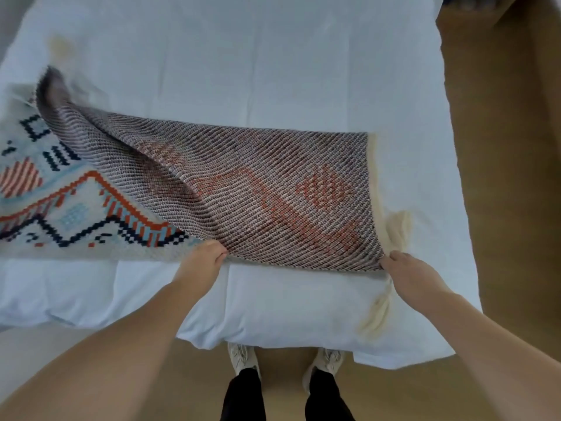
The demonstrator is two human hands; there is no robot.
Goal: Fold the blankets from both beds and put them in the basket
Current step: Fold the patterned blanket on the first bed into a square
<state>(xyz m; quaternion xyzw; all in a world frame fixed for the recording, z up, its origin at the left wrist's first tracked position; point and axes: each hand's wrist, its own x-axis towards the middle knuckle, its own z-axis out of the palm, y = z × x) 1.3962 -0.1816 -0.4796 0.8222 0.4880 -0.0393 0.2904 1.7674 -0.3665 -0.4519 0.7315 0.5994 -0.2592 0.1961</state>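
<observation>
The woven blanket with an orange, navy and pale-blue geometric pattern [212,189] lies across the white-sheeted bed [273,71], its long axis running left to right. Its right part is turned over, showing the dark diagonal-ribbed underside. The left hand [203,259] pinches the near edge at mid-length; the right hand [406,271] pinches the near right corner beside cream tassels [394,229].

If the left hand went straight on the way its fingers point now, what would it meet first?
The blanket: the left hand pinches its near edge, fingers pointing away and rightward. Going on, it would likely push into the turned-over part, before any bare sheet; depth is unclear.
</observation>
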